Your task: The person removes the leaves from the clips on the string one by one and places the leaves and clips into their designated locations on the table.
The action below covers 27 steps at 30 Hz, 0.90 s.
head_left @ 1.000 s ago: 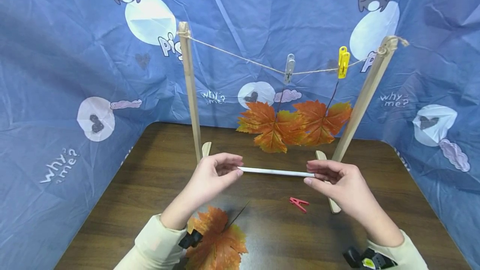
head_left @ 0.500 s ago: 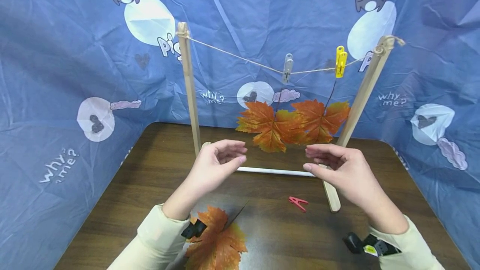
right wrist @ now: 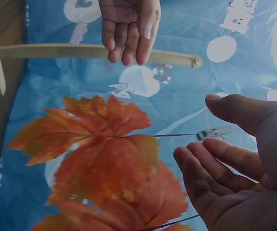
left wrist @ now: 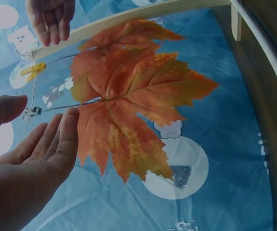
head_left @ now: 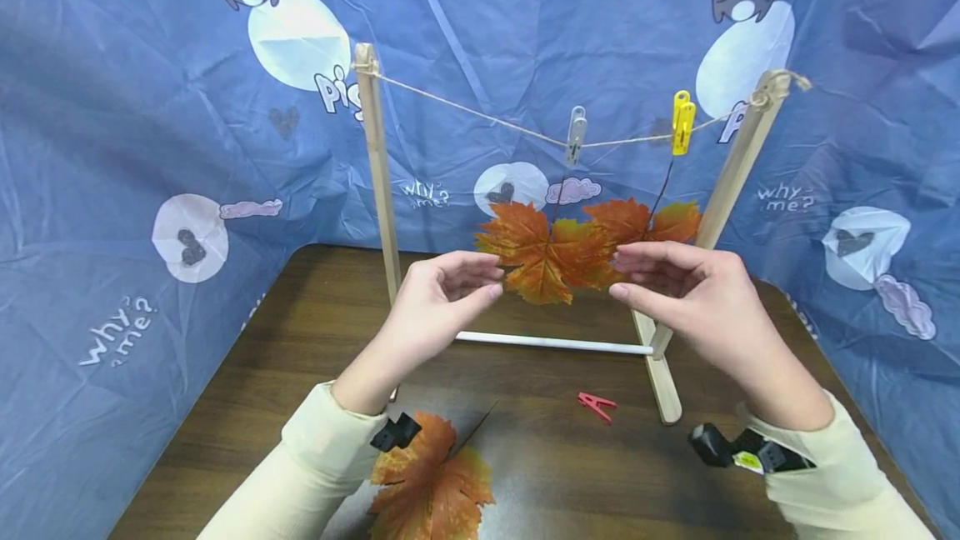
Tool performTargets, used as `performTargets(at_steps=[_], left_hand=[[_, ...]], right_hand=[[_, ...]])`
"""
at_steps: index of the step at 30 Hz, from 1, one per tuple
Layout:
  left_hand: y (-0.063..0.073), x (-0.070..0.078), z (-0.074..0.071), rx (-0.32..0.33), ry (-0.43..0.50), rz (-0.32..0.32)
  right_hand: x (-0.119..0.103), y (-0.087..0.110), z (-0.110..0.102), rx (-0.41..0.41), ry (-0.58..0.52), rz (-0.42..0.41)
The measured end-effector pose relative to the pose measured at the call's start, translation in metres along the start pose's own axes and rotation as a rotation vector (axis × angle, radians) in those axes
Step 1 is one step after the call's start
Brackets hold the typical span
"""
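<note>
Both hands hover in front of a wooden frame with a string across its top. My left hand [head_left: 444, 300] has relaxed fingers with a gap to the thumb and holds nothing. Facing it, my right hand [head_left: 693, 290] is likewise empty, its fingertips overlapping the hanging leaves in the head view. One orange maple leaf [head_left: 546, 252] hangs by its stem from a grey clothespin [head_left: 576, 136]. A second maple leaf [head_left: 626, 219] hangs from a yellow clothespin [head_left: 682, 123] and is partly hidden. Below the hands, a white rod [head_left: 555, 343] joins the frame's feet.
A red clothespin [head_left: 597, 406] lies on the brown table [head_left: 570, 473]. Another maple leaf [head_left: 431, 482] lies at the front, partly behind the left sleeve. The frame's left post [head_left: 381, 173] and right post [head_left: 738, 169] stand upright, with a blue patterned cloth [head_left: 465, 40] behind.
Both hands have let go of the white rod and risen from it to the height of the hanging leaves. The frame's right side has shifted slightly left.
</note>
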<state>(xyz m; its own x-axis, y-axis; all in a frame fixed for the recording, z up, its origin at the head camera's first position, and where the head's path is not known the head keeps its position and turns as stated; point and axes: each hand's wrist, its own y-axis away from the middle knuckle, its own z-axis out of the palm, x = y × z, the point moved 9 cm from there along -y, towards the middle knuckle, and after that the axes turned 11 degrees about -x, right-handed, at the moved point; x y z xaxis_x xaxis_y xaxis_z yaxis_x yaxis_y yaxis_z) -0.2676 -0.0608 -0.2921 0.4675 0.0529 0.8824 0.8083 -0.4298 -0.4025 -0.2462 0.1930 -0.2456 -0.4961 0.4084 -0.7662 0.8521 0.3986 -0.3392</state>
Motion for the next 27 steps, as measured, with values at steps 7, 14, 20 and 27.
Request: performTargets(at_steps=[7,14,20,27], left_hand=[[-0.011,0.011,-0.003,0.008,-0.012,0.021],[-0.025,0.018,-0.004,-0.005,-0.038,0.026],[-0.038,0.024,-0.009,0.007,-0.057,0.029],[-0.051,0.029,-0.013,0.023,-0.078,0.023]], right_hand=[[-0.022,-0.015,-0.009,0.005,-0.013,-0.044],[-0.041,-0.03,-0.021,0.025,0.018,-0.053],[-0.059,-0.047,-0.029,0.024,0.079,-0.057],[-0.076,-0.065,-0.035,0.004,0.105,-0.071]])
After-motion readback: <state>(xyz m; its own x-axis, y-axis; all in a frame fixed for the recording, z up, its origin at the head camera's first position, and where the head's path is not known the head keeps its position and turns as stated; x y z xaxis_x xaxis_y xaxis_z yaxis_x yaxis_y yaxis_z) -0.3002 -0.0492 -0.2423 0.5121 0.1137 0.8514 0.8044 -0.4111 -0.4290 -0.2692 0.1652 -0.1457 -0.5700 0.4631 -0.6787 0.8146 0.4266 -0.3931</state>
